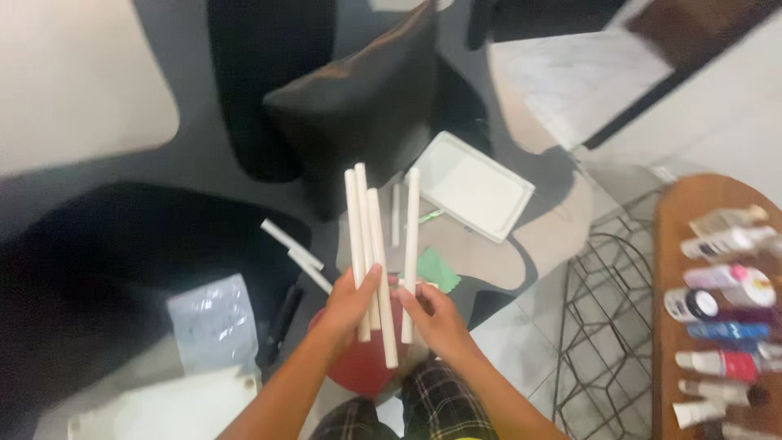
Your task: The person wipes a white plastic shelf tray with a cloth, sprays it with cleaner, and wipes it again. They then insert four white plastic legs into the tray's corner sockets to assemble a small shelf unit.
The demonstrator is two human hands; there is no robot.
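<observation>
White rods (364, 244), red stool (358, 371).

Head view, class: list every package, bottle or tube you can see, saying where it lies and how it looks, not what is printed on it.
Clear plastic bag: floor, lower left, crumpled, bluish.
White flat tray: floor, centre, rectangular.
Bottles and tubes: wooden table at right edge, lying in a column; white, pink, blue, red.
No signs or screens.

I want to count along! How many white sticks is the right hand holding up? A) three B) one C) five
B: the right hand grips a single white stick, while the left hand holds the other three sticks bunched together.
</observation>
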